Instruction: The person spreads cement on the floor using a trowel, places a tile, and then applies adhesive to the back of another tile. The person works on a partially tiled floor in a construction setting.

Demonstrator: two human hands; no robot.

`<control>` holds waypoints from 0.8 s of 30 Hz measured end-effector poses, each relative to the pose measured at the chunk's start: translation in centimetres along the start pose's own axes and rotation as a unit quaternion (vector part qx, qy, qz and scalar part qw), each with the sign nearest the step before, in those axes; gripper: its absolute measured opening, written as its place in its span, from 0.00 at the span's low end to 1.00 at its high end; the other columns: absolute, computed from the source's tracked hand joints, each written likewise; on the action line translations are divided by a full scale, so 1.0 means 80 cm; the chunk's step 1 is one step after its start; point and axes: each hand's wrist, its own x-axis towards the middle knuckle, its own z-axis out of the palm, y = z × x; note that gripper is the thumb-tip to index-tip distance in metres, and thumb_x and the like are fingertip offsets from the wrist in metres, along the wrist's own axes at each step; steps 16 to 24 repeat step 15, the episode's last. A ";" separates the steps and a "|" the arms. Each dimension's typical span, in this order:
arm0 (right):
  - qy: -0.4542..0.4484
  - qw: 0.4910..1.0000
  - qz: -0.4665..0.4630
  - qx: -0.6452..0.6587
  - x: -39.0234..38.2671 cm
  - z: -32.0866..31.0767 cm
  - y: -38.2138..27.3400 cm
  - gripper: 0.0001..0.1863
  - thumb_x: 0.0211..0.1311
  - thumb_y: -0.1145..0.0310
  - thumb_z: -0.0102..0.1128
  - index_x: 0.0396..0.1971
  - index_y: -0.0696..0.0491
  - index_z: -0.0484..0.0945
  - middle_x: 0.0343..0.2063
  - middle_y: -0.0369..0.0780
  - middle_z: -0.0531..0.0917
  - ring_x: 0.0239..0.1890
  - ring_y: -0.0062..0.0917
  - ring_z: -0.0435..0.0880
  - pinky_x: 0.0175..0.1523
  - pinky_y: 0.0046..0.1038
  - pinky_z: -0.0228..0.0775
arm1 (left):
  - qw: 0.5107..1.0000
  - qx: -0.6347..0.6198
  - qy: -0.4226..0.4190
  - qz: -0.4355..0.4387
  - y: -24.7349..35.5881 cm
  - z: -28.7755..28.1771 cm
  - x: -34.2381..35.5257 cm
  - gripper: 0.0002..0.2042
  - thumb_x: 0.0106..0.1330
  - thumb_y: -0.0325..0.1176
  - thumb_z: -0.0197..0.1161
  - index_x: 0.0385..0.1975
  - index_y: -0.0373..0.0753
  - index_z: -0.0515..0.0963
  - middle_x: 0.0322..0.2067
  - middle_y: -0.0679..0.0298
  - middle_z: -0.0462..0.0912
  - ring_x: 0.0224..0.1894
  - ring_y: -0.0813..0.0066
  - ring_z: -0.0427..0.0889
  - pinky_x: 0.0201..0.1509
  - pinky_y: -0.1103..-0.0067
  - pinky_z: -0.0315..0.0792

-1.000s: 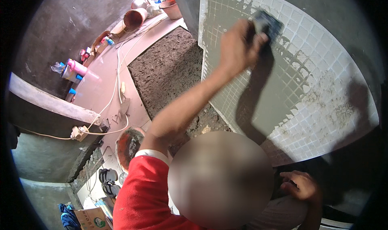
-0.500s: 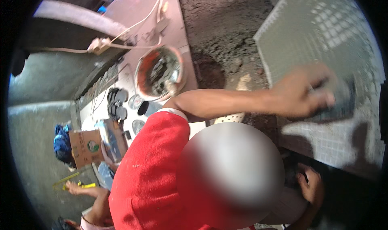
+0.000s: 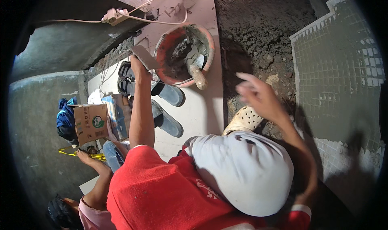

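Observation:
Neither of my hands is in view. Below me, a co-worker in a red shirt (image 3: 141, 189) and a pale cap (image 3: 246, 171) leans over. The co-worker's left hand (image 3: 139, 70) grips a flat grey float (image 3: 145, 57) beside an orange bucket (image 3: 207, 39). Wet grey mortar (image 3: 178, 54) fills part of the bucket, and a trowel's handle (image 3: 198, 77) leans out over its rim. The co-worker's right hand (image 3: 258, 94), slightly blurred, hangs with fingers apart above rough soil. To the right, a gridded panel (image 3: 335, 60) is mostly coated in grey mortar.
Grey sandals (image 3: 167, 123) lie on pale tiles (image 3: 206, 112). A power strip (image 3: 114, 16) with cables rests at the upper left. Near a cardboard box (image 3: 91, 124), another person in pink (image 3: 95, 212) has a hand by a yellow strip (image 3: 66, 151). Dark soil (image 3: 262, 11) borders the tiles.
The co-worker's left hand has swung with the float from the coated panel over to the bucket. Their right hand has risen from the lower right. The whole view has shifted a little.

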 end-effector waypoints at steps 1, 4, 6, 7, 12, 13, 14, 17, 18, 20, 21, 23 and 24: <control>-0.033 0.996 -0.022 0.085 0.028 0.026 -0.004 0.29 0.80 0.61 0.60 0.74 0.57 0.67 0.47 0.44 0.86 0.38 0.23 0.89 0.36 0.22 0.81 | 0.999 -0.011 -0.024 -0.023 -0.014 -0.014 0.011 0.16 0.79 0.43 0.47 0.43 0.43 0.81 0.36 0.67 0.85 0.36 0.67 0.86 0.38 0.69 0.80; -0.104 0.987 0.027 0.119 0.075 0.079 -0.023 0.44 0.73 0.47 0.66 0.76 0.60 0.61 0.52 0.53 0.85 0.35 0.30 0.91 0.36 0.30 0.83 | 0.986 -0.092 -0.084 -0.111 -0.038 -0.042 0.024 0.16 0.78 0.45 0.47 0.46 0.44 0.81 0.36 0.66 0.85 0.37 0.66 0.87 0.36 0.66 0.82; -0.135 0.983 0.024 0.126 0.091 0.094 -0.035 0.47 0.72 0.44 0.67 0.76 0.64 0.60 0.53 0.55 0.83 0.34 0.31 0.91 0.33 0.29 0.83 | 0.993 0.009 -0.117 -0.023 -0.034 -0.050 0.029 0.17 0.78 0.46 0.47 0.48 0.45 0.80 0.37 0.65 0.86 0.37 0.65 0.87 0.35 0.63 0.83; -0.122 0.979 0.025 0.160 0.096 0.100 -0.038 0.44 0.74 0.55 0.67 0.76 0.65 0.56 0.42 0.50 0.85 0.32 0.25 0.89 0.25 0.25 0.80 | 0.976 0.146 -0.139 0.086 -0.033 -0.052 0.026 0.17 0.78 0.46 0.48 0.48 0.44 0.80 0.37 0.64 0.86 0.37 0.65 0.87 0.35 0.63 0.83; -0.059 0.995 0.085 -0.015 0.125 0.081 -0.058 0.40 0.64 0.64 0.58 0.75 0.63 0.63 0.42 0.52 0.88 0.38 0.34 0.92 0.36 0.37 0.84 | 0.991 -0.100 -0.086 -0.024 -0.026 -0.019 -0.005 0.14 0.78 0.38 0.47 0.47 0.41 0.80 0.37 0.62 0.86 0.37 0.64 0.87 0.36 0.67 0.84; -0.049 0.991 0.067 -0.102 0.134 0.070 -0.063 0.40 0.64 0.62 0.59 0.74 0.64 0.63 0.41 0.55 0.89 0.43 0.37 0.92 0.42 0.41 0.84 | 0.985 -0.145 -0.087 -0.026 -0.023 -0.012 -0.013 0.13 0.79 0.35 0.46 0.46 0.40 0.80 0.36 0.61 0.86 0.37 0.64 0.88 0.37 0.67 0.84; -0.037 0.980 0.047 -0.188 0.141 0.061 -0.069 0.41 0.63 0.60 0.60 0.74 0.65 0.64 0.41 0.57 0.90 0.48 0.39 0.92 0.48 0.45 0.85 | 0.990 -0.122 -0.070 0.008 -0.021 -0.004 -0.023 0.13 0.79 0.37 0.48 0.47 0.40 0.80 0.38 0.61 0.87 0.37 0.64 0.88 0.39 0.67 0.84; -0.057 0.971 0.072 -0.221 0.146 0.050 -0.076 0.42 0.62 0.60 0.59 0.74 0.65 0.64 0.51 0.59 0.87 0.51 0.42 0.92 0.56 0.45 0.82 | 0.992 -0.107 -0.053 0.035 -0.019 0.008 -0.033 0.13 0.79 0.39 0.50 0.48 0.40 0.80 0.40 0.60 0.87 0.38 0.64 0.88 0.41 0.67 0.84; -0.057 0.971 0.072 -0.221 0.146 0.050 -0.076 0.42 0.62 0.60 0.59 0.74 0.65 0.64 0.51 0.59 0.87 0.51 0.42 0.92 0.56 0.45 0.82 | 0.992 -0.107 -0.053 0.035 -0.019 0.008 -0.033 0.13 0.79 0.39 0.50 0.48 0.40 0.80 0.40 0.60 0.87 0.38 0.64 0.88 0.41 0.67 0.84; -0.057 0.971 0.072 -0.221 0.146 0.050 -0.076 0.42 0.62 0.60 0.59 0.74 0.65 0.64 0.51 0.59 0.87 0.51 0.42 0.92 0.56 0.45 0.82 | 0.992 -0.107 -0.053 0.035 -0.019 0.008 -0.033 0.13 0.79 0.39 0.50 0.48 0.40 0.80 0.40 0.60 0.87 0.38 0.64 0.88 0.41 0.67 0.84; -0.057 0.971 0.072 -0.221 0.146 0.050 -0.076 0.42 0.62 0.60 0.59 0.74 0.65 0.64 0.51 0.59 0.87 0.51 0.42 0.92 0.56 0.45 0.82 | 0.992 -0.107 -0.053 0.035 -0.019 0.008 -0.033 0.13 0.79 0.39 0.50 0.48 0.40 0.80 0.40 0.60 0.87 0.38 0.64 0.88 0.41 0.67 0.84; -0.057 0.971 0.072 -0.221 0.146 0.050 -0.076 0.42 0.62 0.60 0.59 0.74 0.65 0.64 0.51 0.59 0.87 0.51 0.42 0.92 0.56 0.45 0.82 | 0.992 -0.107 -0.053 0.035 -0.019 0.008 -0.033 0.13 0.79 0.39 0.50 0.48 0.40 0.80 0.40 0.60 0.87 0.38 0.64 0.88 0.41 0.67 0.84; -0.057 0.971 0.072 -0.221 0.146 0.050 -0.076 0.42 0.62 0.60 0.59 0.74 0.65 0.64 0.51 0.59 0.87 0.51 0.42 0.92 0.56 0.45 0.82 | 0.992 -0.107 -0.053 0.035 -0.019 0.008 -0.033 0.13 0.79 0.39 0.50 0.48 0.40 0.80 0.40 0.60 0.87 0.38 0.64 0.88 0.41 0.67 0.84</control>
